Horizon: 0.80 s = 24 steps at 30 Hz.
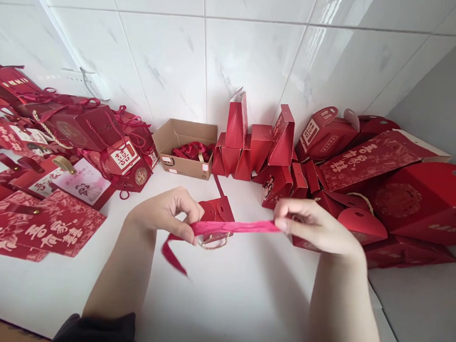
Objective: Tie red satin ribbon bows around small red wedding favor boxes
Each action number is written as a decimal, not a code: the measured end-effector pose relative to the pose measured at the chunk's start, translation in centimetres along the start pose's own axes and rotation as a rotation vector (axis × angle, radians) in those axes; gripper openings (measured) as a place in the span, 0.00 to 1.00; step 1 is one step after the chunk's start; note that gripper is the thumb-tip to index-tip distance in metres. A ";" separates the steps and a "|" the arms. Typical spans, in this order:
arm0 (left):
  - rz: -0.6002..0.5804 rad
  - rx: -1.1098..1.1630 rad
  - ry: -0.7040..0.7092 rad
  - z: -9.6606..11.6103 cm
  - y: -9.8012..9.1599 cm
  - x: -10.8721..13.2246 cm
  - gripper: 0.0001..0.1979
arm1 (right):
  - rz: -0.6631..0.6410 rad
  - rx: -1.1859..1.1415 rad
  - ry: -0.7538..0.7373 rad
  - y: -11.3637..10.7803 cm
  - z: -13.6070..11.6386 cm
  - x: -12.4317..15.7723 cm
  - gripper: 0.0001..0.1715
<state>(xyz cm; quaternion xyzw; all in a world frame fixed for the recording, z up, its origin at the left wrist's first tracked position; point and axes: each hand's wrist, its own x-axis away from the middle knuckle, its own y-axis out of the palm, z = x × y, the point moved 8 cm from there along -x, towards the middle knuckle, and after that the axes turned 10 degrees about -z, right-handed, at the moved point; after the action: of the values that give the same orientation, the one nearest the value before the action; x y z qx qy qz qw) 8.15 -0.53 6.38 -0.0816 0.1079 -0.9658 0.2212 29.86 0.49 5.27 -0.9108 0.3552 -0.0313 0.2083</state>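
A bright pink-red ribbon (235, 226) is stretched level between my two hands above the white table. My left hand (172, 214) pinches it between thumb and fingers, and a loose tail hangs below that hand. My right hand (310, 223) pinches the other end. Behind and below the ribbon lies a small red gift box (221, 207) with holes in its flaps and a twisted cord handle (215, 245). The ribbon and my left hand partly cover this box.
An open cardboard box (187, 167) with red ribbons stands by the tiled wall. Beside it are several stacked red boxes (237, 122). Larger red gift boxes (416, 205) crowd the right. Decorated red bags (66, 222) and tied boxes (78, 124) cover the left.
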 end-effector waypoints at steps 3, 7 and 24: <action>-0.017 -0.031 -0.077 -0.8 0.0 0.0 0.14 | -0.438 -0.078 -0.013 3.0 -0.9 0.8 0.18; -0.123 -0.056 -0.149 -1.0 2.0 -1.6 0.13 | -0.274 -0.050 0.009 4.1 -1.0 -2.0 0.22; -0.122 0.067 -0.121 -0.8 2.5 -2.3 0.15 | -0.367 -0.413 -0.142 8.9 -0.2 -5.9 0.22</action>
<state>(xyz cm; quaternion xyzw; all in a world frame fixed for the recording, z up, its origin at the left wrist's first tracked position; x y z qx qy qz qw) 11.04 -1.58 4.79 -0.1386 0.0566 -0.9739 0.1705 19.73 -1.58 2.38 -0.9829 0.1677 0.0685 0.0336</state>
